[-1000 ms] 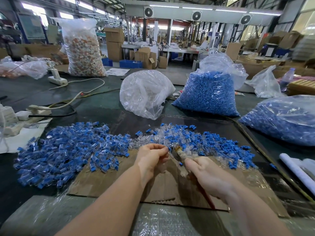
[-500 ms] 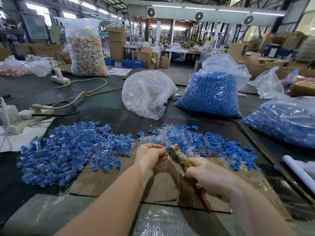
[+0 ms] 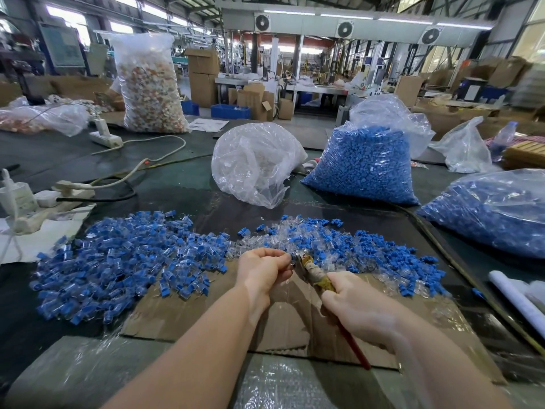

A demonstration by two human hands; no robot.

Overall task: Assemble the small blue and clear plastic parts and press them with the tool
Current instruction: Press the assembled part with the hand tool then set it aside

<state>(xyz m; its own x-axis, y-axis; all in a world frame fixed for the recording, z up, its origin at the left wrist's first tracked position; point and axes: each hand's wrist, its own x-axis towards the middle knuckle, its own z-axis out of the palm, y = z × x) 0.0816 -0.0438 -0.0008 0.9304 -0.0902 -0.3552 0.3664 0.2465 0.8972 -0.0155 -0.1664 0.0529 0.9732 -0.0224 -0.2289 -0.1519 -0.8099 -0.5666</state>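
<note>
My left hand [image 3: 261, 268] pinches a small blue and clear part [image 3: 292, 257] with curled fingers. My right hand [image 3: 355, 307] grips the tool [image 3: 317, 277], and its metal tip touches the part. The hands are over brown cardboard [image 3: 188, 314]. At 10 o'clock lies a pile of joined parts [image 3: 118, 255]. At 1 o'clock lie loose parts [image 3: 368, 246].

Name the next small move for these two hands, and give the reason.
Probably squeeze the tool shut: the right hand grips its handles, and its metal tip meets the small part pinched by the left hand, so the part looks placed for pressing.
</note>
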